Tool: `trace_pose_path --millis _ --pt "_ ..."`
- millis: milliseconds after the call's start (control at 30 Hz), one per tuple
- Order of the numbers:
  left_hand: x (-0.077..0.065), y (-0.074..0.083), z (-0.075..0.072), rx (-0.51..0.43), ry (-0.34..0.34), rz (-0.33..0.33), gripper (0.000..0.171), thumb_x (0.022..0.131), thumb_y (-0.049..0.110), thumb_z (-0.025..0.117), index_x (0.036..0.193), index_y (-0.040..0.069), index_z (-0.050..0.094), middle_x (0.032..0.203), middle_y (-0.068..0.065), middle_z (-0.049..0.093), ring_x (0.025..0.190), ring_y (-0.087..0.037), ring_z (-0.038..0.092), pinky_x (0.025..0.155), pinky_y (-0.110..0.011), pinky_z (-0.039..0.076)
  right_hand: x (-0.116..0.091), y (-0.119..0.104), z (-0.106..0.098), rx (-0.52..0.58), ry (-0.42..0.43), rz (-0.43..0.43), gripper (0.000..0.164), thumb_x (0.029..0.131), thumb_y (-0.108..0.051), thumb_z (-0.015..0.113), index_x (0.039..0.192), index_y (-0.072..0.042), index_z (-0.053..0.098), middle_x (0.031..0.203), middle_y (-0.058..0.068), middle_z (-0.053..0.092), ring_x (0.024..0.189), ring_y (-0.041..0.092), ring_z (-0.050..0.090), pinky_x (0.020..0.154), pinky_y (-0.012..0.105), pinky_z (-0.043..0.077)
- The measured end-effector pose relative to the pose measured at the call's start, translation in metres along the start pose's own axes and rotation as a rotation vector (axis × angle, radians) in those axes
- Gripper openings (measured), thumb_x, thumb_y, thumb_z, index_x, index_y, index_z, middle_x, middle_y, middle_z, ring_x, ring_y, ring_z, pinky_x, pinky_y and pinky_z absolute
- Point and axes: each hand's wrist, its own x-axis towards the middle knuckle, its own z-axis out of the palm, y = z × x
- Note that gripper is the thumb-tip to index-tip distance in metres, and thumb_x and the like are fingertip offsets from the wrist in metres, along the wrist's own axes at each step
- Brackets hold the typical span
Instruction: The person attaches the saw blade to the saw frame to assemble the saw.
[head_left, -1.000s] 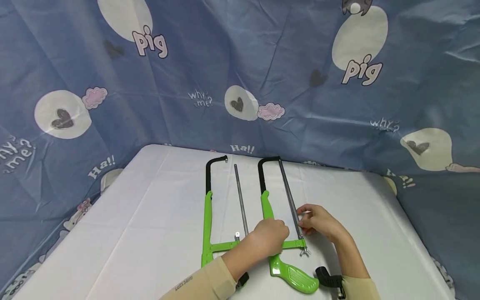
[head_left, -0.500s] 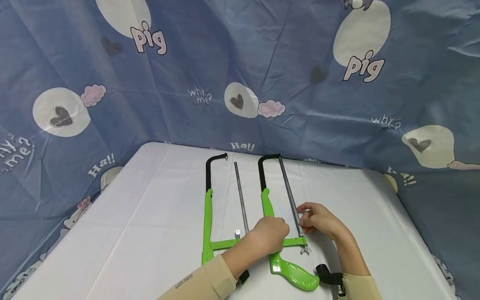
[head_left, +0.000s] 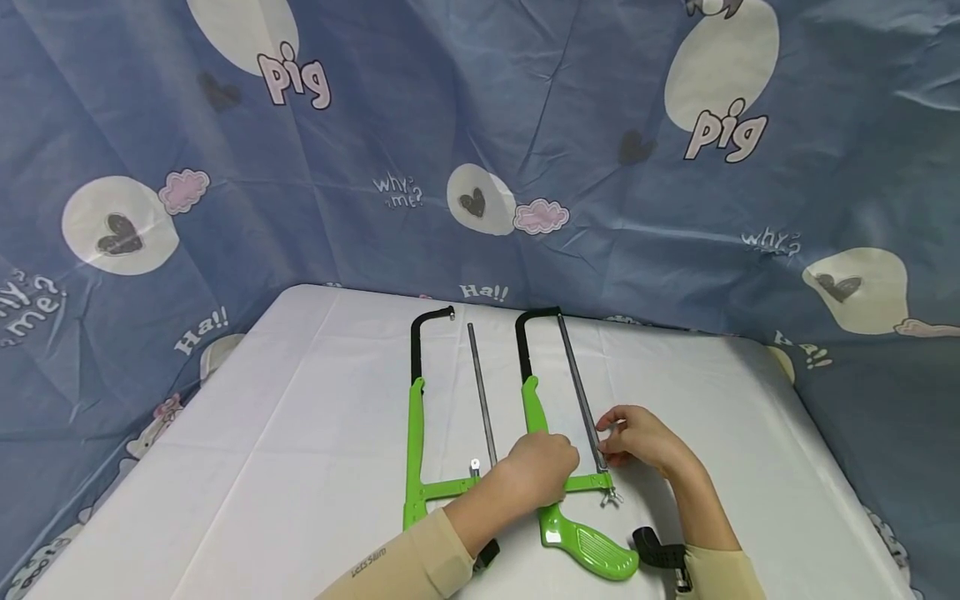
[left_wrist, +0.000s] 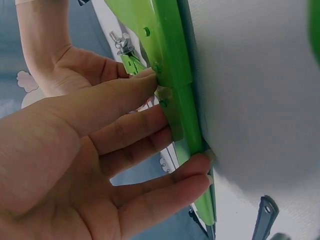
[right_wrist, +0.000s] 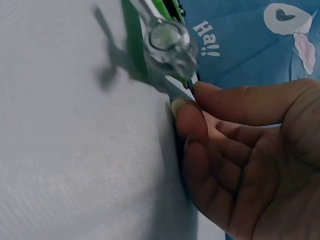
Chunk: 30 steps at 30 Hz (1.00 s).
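Flat on the white table lies a green and black hacksaw (head_left: 532, 408). My left hand (head_left: 536, 471) grips its green frame just above the handle (head_left: 596, 553); in the left wrist view the thumb and fingers take the frame (left_wrist: 172, 60) from its sides. A grey saw blade (head_left: 576, 371) runs from the black far end of the frame to the green crossbar. Close to the blade's near end, my right hand (head_left: 647, 440) pinches it between thumb and fingers. Beside that hand, a wing nut (head_left: 612, 499) sticks out of the crossbar, large and blurred in the right wrist view.
To the left lies a second green hacksaw frame (head_left: 416, 433), with a separate blade (head_left: 482, 387) inside it. My left forearm covers its handle end. A patterned blue curtain (head_left: 420, 150) hangs behind the table (head_left: 285, 400).
Both hands keep their holds on the hacksaw and blade. Only a slight shift of the head view shows.
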Motion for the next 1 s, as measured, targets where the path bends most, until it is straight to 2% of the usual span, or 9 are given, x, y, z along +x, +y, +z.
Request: trace_pose_path --millis 133,233,400,567,667,767,1000 --pt "0.000 0.001 -0.001 -0.012 -0.005 -0.007 0.017 0.078 0.027 0.083 0.089 0.018 0.073 0.083 0.003 0.067 0.066 -0.008 0.056 0.054 -0.019 0.048 -0.003 0.000 -0.002 -0.046 0.001 0.008 0.017 0.083 -0.003 0.071 0.094 0.007 0.062 0.072 0.006 0.065 0.062 0.017 0.062 0.059 0.032 0.054" --pt "0.000 0.002 -0.002 -0.010 -0.006 -0.012 0.013 0.079 0.022 0.082 0.088 0.018 0.073 0.083 0.003 0.067 0.065 -0.009 0.056 0.051 -0.020 0.047 -0.007 0.001 -0.007 -0.084 -0.055 -0.011 0.011 0.083 -0.004 0.070 0.086 0.005 0.065 0.071 0.005 0.066 0.063 0.016 0.062 0.059 0.032 0.052" --pt "0.001 0.006 -0.002 0.062 0.013 -0.010 0.007 0.080 0.019 0.079 0.084 0.019 0.074 0.079 0.004 0.068 0.063 -0.008 0.057 0.051 -0.020 0.049 -0.015 0.002 -0.018 -0.138 -0.199 -0.038 0.016 0.083 -0.008 0.071 0.080 0.007 0.069 0.067 0.003 0.066 0.061 0.014 0.059 0.057 0.030 0.049" --pt "0.003 0.012 0.000 0.173 0.018 0.000 0.005 0.082 0.023 0.078 0.085 0.022 0.074 0.080 0.006 0.070 0.066 -0.008 0.062 0.055 -0.020 0.053 -0.023 0.002 -0.027 -0.204 -0.333 -0.090 0.019 0.080 -0.011 0.074 0.079 0.007 0.071 0.066 -0.006 0.061 0.061 0.007 0.047 0.058 0.023 0.040" --pt "0.005 0.016 -0.001 0.199 0.019 -0.019 0.004 0.083 0.023 0.078 0.086 0.023 0.075 0.080 0.006 0.071 0.068 -0.008 0.065 0.055 -0.021 0.055 -0.025 0.003 -0.028 -0.219 -0.384 -0.117 0.019 0.076 -0.010 0.075 0.076 0.008 0.071 0.063 -0.009 0.058 0.058 0.005 0.042 0.056 0.021 0.035" --pt "0.007 0.018 0.001 0.213 0.017 -0.035 0.004 0.083 0.023 0.078 0.086 0.023 0.075 0.080 0.006 0.071 0.069 -0.009 0.065 0.054 -0.021 0.055 -0.024 0.004 -0.024 -0.217 -0.413 -0.106 0.019 0.075 -0.009 0.076 0.073 0.009 0.071 0.060 -0.009 0.060 0.056 0.005 0.044 0.054 0.020 0.036" --pt "0.009 0.019 0.003 0.244 0.002 -0.033 0.006 0.082 0.026 0.079 0.087 0.024 0.076 0.080 0.006 0.072 0.070 -0.009 0.065 0.055 -0.021 0.055 -0.023 0.006 -0.016 -0.190 -0.421 -0.074 0.020 0.072 -0.005 0.078 0.070 0.012 0.069 0.058 -0.003 0.064 0.053 0.006 0.054 0.052 0.021 0.043"
